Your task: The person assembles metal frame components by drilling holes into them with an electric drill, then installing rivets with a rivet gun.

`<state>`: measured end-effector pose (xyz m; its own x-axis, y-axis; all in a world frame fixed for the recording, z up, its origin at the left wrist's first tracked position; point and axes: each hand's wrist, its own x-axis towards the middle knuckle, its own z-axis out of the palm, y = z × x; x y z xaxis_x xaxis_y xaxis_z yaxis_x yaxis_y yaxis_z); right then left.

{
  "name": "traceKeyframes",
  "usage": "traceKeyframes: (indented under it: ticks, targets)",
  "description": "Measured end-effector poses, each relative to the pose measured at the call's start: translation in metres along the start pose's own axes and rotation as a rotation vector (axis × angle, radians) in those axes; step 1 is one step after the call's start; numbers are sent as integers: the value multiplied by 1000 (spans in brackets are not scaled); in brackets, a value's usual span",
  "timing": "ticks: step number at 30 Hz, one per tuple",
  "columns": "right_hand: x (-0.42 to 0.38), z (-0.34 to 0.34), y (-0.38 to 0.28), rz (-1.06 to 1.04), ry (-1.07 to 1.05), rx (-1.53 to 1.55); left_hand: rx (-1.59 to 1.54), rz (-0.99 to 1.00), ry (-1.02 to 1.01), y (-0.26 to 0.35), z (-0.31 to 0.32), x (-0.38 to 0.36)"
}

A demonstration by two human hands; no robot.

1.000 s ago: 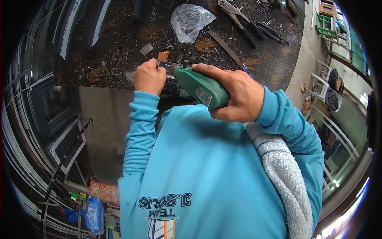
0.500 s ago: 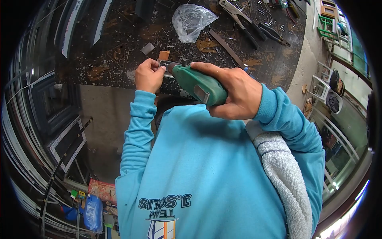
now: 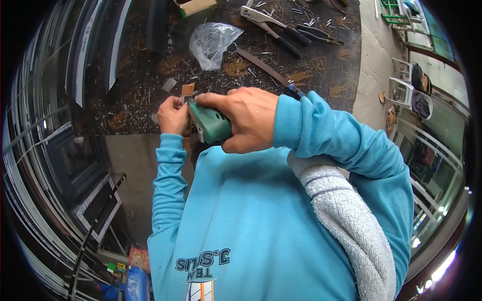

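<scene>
My right hand (image 3: 251, 118) is wrapped round a green power drill (image 3: 213, 124), its index finger stretched along the body. The drill's front end is close to my left fingertips, and its tip is hidden in this view. My left hand (image 3: 173, 116) pinches a small metal piece (image 3: 184, 99) at the near edge of the dark table. An orange-brown block (image 3: 188, 89) sits just beyond those fingers. A small grey scrap (image 3: 168, 84) lies to the left of it.
The dark worktable (image 3: 140, 120) is strewn with metal bits. A clear plastic bag (image 3: 213, 45), a flat metal strip (image 3: 261, 65), a hand riveter (image 3: 271, 27) and pliers (image 3: 319, 35) lie on it. Long metal profiles (image 3: 88, 55) are at left. A towel (image 3: 346, 220) hangs over my clothing.
The camera view has shifted, so the table things appear further left. The drill has turned, its body pointing more towards me and its front closer to my left fingers. Both hands keep their holds.
</scene>
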<state>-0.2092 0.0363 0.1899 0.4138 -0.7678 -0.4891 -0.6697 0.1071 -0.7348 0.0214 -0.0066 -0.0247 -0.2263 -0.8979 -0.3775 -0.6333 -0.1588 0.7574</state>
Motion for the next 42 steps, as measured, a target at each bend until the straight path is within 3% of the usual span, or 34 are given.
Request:
traceKeyframes:
  ticks: [5,7,9,11,13,15,17,19,20,21,22,23,25,27,29,31,38,42]
  targets:
    - [-61,9,24,26,71,149,65,24,-3,14,2,0]
    - [-101,16,49,-124,330,299,70,17,-5,18,-1,-3]
    - [-139,15,61,-3,470,731,45,102,-50,14,-6,-3]
    - [-175,9,116,11,500,765,131,100,-102,27,-12,-3]
    - [-196,22,168,262,679,928,311,277,-84,46,-18,14]
    - [-183,38,213,440,950,706,401,486,20,78,-19,38]
    - [-170,62,287,573,1096,413,229,576,-46,116,2,68]
    - [-157,66,307,782,1113,245,251,666,-124,105,45,116]
    - [-150,71,321,860,1092,255,471,850,-81,85,69,145]
    - [-141,79,337,920,1084,192,459,810,-156,77,85,162]
    - [-146,57,303,1005,938,303,527,726,-219,76,92,166]
    - [-142,53,295,1066,954,85,558,666,-179,83,95,161]
    - [-135,51,287,896,1179,-388,667,690,-33,92,103,150]
    - [-120,27,275,445,1336,-122,627,720,39,98,106,143]
    - [-84,19,285,209,1280,-43,782,838,119,107,106,134]
    - [-49,10,291,139,1166,-86,871,805,80,115,103,125]
    - [26,2,282,382,863,-378,892,781,-25,115,103,142]
    - [35,-14,283,357,851,-97,783,763,-97,128,93,136]
